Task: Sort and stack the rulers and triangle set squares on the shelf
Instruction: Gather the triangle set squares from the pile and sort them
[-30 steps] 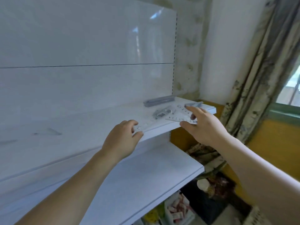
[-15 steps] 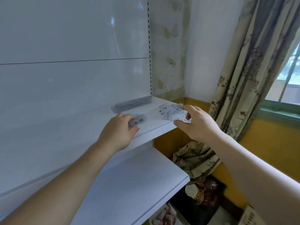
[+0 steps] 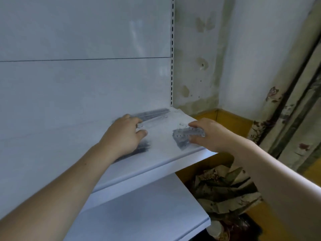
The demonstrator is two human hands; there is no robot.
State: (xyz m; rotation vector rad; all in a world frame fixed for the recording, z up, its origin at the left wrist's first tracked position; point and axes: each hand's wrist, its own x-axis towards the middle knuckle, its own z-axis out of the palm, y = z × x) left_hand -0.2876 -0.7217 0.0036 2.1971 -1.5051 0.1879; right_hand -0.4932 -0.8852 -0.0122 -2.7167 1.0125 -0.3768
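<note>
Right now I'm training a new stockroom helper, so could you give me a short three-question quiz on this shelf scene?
1. True or false: the right hand pinches a clear numbered piece near the right end of the upper shelf.
2. Where does the dark ruler stack lie?
A) at the back of the upper shelf, against the panel
B) on the lower shelf
C) hanging over the front edge
3. Short answer: which hand is nearer that stack?

Key
1. True.
2. A.
3. The left hand.
</note>
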